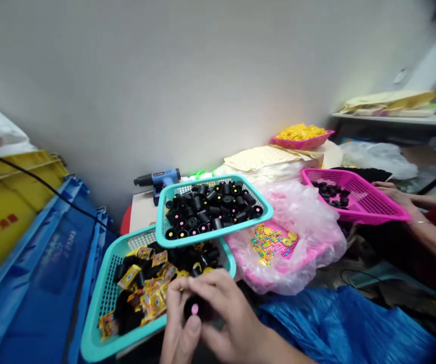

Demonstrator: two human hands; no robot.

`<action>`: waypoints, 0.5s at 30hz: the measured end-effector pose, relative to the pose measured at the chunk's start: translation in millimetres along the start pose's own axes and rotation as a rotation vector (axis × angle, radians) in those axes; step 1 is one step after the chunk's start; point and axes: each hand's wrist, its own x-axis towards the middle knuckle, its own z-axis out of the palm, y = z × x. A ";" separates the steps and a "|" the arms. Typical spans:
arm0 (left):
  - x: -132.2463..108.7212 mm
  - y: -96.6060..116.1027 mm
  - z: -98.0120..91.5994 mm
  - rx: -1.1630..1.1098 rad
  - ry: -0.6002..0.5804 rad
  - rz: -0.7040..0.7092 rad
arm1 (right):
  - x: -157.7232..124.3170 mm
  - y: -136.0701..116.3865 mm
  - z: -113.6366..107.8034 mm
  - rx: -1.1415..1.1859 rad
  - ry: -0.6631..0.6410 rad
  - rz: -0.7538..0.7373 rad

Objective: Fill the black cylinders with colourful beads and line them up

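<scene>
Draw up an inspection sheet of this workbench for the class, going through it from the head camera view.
Surface: a pale tabletop, mostly covered by baskets and a pink plastic bag.
Job's things: a black cylinder with a pink dot on its end; a teal basket of dotted black cylinders; a second teal basket of black pieces and yellow packets.
Clutter: a blue hot glue gun; a pink tray of yellow pieces.
Grippers: the left hand and right hand both on the black cylinder; a co-worker's hand on a pink basket.
Cables: a black cable over the crates.
Surroundings: blue crates, a yellow crate, a shelf, a grey wall.
</scene>
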 end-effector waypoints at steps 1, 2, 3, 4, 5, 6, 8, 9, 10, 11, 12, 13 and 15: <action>14.1 7.9 6.5 0.102 -0.035 0.122 | 17.8 2.9 -12.8 -0.047 0.043 -0.035; 30.5 16.3 10.0 0.224 -0.063 0.245 | 35.6 8.2 -26.8 -0.107 0.082 -0.071; 48.7 24.6 10.1 0.313 -0.060 0.313 | 52.3 16.5 -42.0 -0.194 0.121 -0.076; 68.0 32.1 6.9 0.347 -0.041 0.343 | 67.1 27.7 -58.1 -0.293 0.147 -0.035; 87.4 38.3 0.7 0.400 0.012 0.362 | 79.0 41.5 -74.8 -0.395 0.129 0.054; 105.7 43.0 -7.5 0.522 0.134 0.325 | 87.4 56.8 -91.6 -0.472 0.097 0.164; 135.4 47.1 -25.7 0.531 0.269 0.025 | 93.3 88.2 -123.0 -0.517 0.140 0.396; 145.4 46.8 -33.5 0.513 0.263 -0.073 | 91.4 102.4 -136.1 -0.504 0.218 0.545; 152.0 45.2 -39.3 0.464 0.232 -0.183 | 87.4 114.7 -146.6 -0.466 0.289 0.693; 155.5 42.7 -42.9 0.410 0.178 -0.269 | 82.3 124.8 -154.4 -0.433 0.304 0.763; 156.6 39.9 -44.2 0.360 0.120 -0.335 | 77.1 132.5 -159.6 -0.388 0.307 0.819; 156.1 37.1 -43.6 0.305 0.068 -0.393 | 72.6 138.0 -162.5 -0.341 0.287 0.841; 153.5 34.0 -39.7 0.195 0.011 -0.463 | 67.3 142.6 -163.8 -0.247 0.242 0.840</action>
